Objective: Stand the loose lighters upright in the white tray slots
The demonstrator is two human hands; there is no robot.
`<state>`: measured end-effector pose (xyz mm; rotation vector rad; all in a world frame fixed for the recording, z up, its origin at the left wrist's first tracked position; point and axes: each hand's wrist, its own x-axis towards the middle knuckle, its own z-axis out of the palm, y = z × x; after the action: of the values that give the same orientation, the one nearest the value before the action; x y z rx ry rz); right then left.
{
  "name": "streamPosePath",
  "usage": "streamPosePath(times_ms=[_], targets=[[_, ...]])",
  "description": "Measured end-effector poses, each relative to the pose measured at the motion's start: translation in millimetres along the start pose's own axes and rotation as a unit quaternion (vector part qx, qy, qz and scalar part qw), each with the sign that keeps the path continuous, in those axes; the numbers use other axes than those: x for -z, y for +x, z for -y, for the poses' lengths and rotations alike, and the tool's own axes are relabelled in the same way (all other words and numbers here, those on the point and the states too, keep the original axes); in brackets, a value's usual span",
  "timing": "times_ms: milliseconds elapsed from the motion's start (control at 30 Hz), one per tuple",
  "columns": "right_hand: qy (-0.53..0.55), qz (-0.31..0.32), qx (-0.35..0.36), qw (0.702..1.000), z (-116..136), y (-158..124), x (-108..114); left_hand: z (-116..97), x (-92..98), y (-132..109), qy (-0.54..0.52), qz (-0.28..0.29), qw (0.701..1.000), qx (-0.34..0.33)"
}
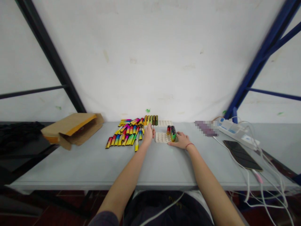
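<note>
My left hand (148,135) is closed at the left edge of a pale tray (161,137) with rows of round hollows. Something small and light shows at its fingertips, too small to name. My right hand (181,141) curves around the tray's right front corner, thumb along the front edge and fingers beside a green-gold shiny tube (173,137). That tube stands upright with several others, one a red tube (168,130), at the tray's right end. Left of my left hand lies a loose pile of shiny rainbow-coloured tubes (127,133).
Behind my hands, upright tubes (150,119) fill part of a second pale tray (166,123) by the wall. An opened brown cardboard box (70,127) lies left. To the right are a phone (242,154), a white power strip (238,133) and tangled cables.
</note>
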<state>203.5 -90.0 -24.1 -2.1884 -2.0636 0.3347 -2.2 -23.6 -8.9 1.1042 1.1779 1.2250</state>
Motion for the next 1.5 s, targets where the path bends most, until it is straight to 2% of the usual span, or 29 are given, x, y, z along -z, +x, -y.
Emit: streamPosePath(times_ms=[133, 400, 867, 1000, 1300, 1500], targets=[[0.0, -0.002, 0.008, 1.0, -0.9, 0.8, -0.8, -2.9, 2.6, -0.3, -0.093, -0.022, 0.994, 0.055], [0.002, -0.005, 0.008, 1.0, -0.7, 0.6, -1.0, -5.3, 0.3, -6.3, -0.168, -0.009, 0.982, 0.084], [0.006, -0.007, 0.008, 1.0, -0.1, -0.3, -0.4, -8.0, -2.3, -5.4, -0.185, -0.034, 0.98, 0.068], [0.003, -0.001, 0.008, 1.0, 0.3, -0.2, -0.2, -5.6, -2.7, -4.8, -0.21, -0.019, 0.975, 0.065], [0.003, 0.0, 0.004, 1.0, -1.0, 1.7, -1.2, -3.5, -4.8, 0.1, -0.215, -0.037, 0.976, -0.008], [0.001, 0.0, 0.006, 1.0, 0.8, -1.2, 1.1, -4.9, -0.5, -5.0, -0.199, -0.011, 0.979, 0.039]])
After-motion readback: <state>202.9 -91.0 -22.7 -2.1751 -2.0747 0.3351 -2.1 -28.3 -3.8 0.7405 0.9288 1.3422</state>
